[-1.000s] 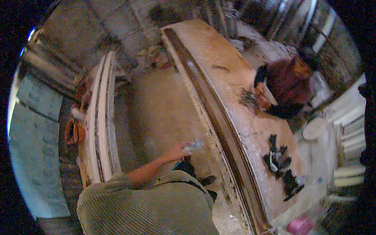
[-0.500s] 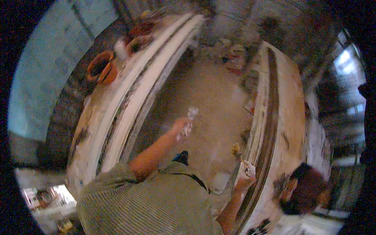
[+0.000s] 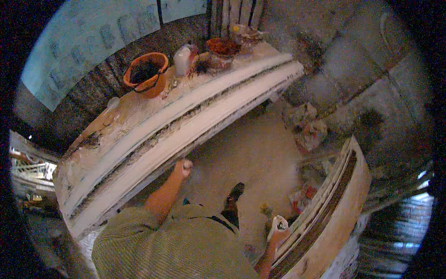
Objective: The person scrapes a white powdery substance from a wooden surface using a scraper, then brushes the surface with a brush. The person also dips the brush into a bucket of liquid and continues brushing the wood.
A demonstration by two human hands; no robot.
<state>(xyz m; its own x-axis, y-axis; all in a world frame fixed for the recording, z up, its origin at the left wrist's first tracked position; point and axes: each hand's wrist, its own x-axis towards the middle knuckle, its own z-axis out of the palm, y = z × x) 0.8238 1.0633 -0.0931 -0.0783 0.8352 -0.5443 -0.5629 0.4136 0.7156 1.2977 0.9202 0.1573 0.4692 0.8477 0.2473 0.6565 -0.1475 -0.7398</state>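
Observation:
My right hand (image 3: 279, 227), smeared with white, is closed round a brush (image 3: 266, 211) with yellowish bristles pointing away from me. It is beside the inner edge of the right bench. My left hand (image 3: 184, 168) is curled closed, whitish on the fingers, beside the near edge of a long white moulding (image 3: 204, 116). Whether anything is inside that fist I cannot make out. The moulding looks like plaster and lies along the left bench (image 3: 88, 149), with a dark groove running down its length. On the right bench lies a narrower pale strip with a brown band (image 3: 325, 204).
An orange bucket (image 3: 159, 87), a whitish jug (image 3: 184, 59) and a second orange container (image 3: 223, 46) stand on the far side of the left bench. Pale bags or scraps (image 3: 309, 130) lie on the floor (image 3: 246, 153) between the benches. My foot (image 3: 236, 189) shows below.
My view has turned left, so the left bench lies more across the picture. My left hand has drawn back toward it. The person's head at the right bench is out of sight.

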